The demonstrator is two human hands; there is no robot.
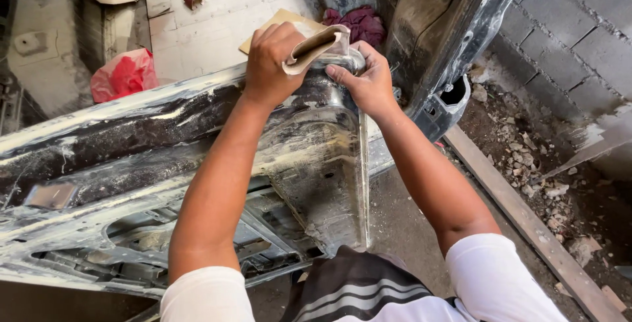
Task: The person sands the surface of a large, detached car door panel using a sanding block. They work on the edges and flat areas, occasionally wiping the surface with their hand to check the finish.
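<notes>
Left hand [268,58] is closed in a full fist around a folded sheet of sandpaper [315,49], fingers wrapped over the top fold. Right hand [366,78] has its fingers pressed against the sheet's other end and against the car body panel [309,157] under it; closed enough to pinch, though how far can't be told from this angle.

Sandpaper sits at the top edge of the panel's raised centre section, between both hands and touching the panel.

Handling, my read:
- Sandpaper: light, floppy, gritty face. Only stiff where folded, so grip on the fold, as the left hand does.
- Panel: large, rigid, probably awkward rather than heavy. Coated in whitish dust and filler smears, so likely slippery to bare skin. Edges look thin; take it by the thick ribs, not the edge.

Packages and labels:
- Crumpled red plastic bag [122,75] on the floor, upper left, beyond the panel.
- Flat brown cardboard piece [280,22] just behind the hands.
- Dark red rag [361,24] bunched near the top centre.
- No readable labels or signs in view.
</notes>
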